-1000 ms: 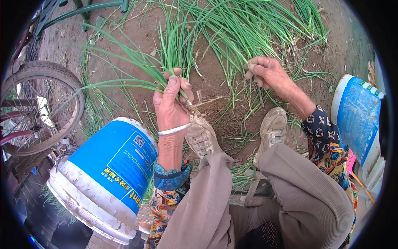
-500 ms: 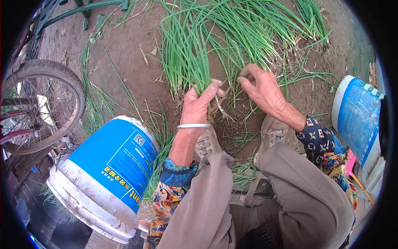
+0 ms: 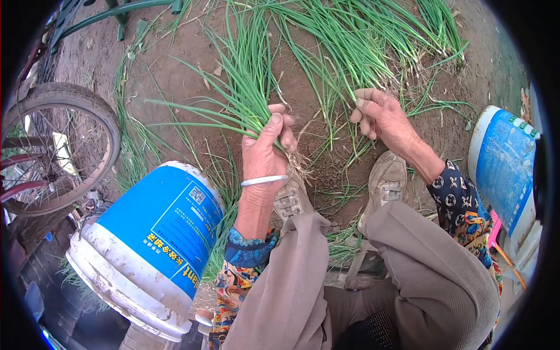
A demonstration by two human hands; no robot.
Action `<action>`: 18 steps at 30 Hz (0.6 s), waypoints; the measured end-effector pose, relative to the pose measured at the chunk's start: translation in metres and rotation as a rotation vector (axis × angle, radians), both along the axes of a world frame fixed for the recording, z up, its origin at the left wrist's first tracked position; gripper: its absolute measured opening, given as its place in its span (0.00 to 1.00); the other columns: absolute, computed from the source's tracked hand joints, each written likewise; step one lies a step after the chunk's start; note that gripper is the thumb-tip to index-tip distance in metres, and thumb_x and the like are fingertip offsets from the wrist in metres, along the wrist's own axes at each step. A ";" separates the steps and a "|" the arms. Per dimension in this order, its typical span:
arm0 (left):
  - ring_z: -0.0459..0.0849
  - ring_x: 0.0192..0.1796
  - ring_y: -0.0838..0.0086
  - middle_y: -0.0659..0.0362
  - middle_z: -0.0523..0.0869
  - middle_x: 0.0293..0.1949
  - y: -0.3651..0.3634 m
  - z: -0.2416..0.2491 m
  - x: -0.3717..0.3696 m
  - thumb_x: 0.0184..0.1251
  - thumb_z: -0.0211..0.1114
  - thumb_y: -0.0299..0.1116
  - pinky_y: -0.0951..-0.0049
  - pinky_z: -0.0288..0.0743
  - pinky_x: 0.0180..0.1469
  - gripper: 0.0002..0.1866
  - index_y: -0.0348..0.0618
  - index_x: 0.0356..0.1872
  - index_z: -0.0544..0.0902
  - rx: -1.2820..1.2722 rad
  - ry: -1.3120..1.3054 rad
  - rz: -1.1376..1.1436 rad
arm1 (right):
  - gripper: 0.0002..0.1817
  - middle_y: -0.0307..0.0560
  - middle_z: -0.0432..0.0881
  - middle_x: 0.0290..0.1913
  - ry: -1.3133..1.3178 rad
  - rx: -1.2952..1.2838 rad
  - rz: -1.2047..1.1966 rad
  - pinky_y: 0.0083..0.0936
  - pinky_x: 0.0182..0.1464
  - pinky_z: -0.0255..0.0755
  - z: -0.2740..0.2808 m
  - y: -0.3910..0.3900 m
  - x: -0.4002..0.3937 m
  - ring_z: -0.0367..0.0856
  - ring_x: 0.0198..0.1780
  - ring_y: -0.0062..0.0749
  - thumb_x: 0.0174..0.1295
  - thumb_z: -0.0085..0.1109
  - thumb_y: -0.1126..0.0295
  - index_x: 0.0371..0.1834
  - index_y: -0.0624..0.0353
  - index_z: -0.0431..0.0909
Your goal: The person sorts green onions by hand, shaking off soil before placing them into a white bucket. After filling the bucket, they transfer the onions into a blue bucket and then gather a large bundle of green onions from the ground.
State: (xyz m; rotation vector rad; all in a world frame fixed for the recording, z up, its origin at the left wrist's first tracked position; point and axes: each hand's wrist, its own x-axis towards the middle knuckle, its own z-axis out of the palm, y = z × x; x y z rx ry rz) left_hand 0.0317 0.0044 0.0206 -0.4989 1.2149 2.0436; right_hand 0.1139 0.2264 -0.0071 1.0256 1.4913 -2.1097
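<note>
My left hand (image 3: 267, 137) is closed round a bunch of spring onions (image 3: 248, 102). Their green leaves fan up and to the left, and pale roots (image 3: 298, 163) stick out below the fingers. My right hand (image 3: 382, 119) is pinched closed at the edge of the spread of onions; a thin green stalk (image 3: 351, 93) runs into its fingertips. Beyond both hands, a large pile of spring onions (image 3: 344, 38) lies on the soil, with white root ends toward the right.
A blue-and-white bucket (image 3: 157, 227) stands at my left, and another blue bucket (image 3: 504, 166) is at the right. A bicycle wheel (image 3: 108, 125) and green metal legs (image 3: 119, 11) are at the left. My shoes (image 3: 388, 181) rest on the soil among loose stalks.
My left hand has tilted its bunch, so the leaves now fan out to the left. My right hand has moved slightly right, its fingers now drawn together on a stalk.
</note>
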 end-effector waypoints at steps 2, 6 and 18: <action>0.70 0.23 0.82 0.59 0.82 0.35 0.005 -0.005 0.005 0.64 0.65 0.32 0.79 0.63 0.24 0.13 0.40 0.48 0.78 -0.141 0.005 -0.061 | 0.12 0.39 0.81 0.27 0.003 -0.067 0.003 0.10 0.19 0.67 0.010 -0.013 0.001 0.76 0.21 0.13 0.66 0.55 0.66 0.44 0.64 0.72; 0.71 0.21 0.84 0.60 0.82 0.33 0.016 -0.008 0.017 0.61 0.69 0.37 0.81 0.62 0.20 0.16 0.38 0.45 0.80 -0.281 -0.014 -0.225 | 0.10 0.41 0.81 0.29 0.068 -0.083 0.307 0.13 0.23 0.72 0.037 -0.041 0.005 0.77 0.23 0.15 0.66 0.55 0.67 0.43 0.63 0.72; 0.80 0.33 0.76 0.61 0.82 0.29 0.005 0.001 0.000 0.69 0.59 0.37 0.74 0.75 0.35 0.11 0.39 0.44 0.78 -0.174 0.131 -0.094 | 0.07 0.53 0.77 0.33 0.280 1.045 0.561 0.43 0.40 0.72 -0.012 -0.015 -0.019 0.79 0.37 0.50 0.56 0.56 0.71 0.36 0.62 0.74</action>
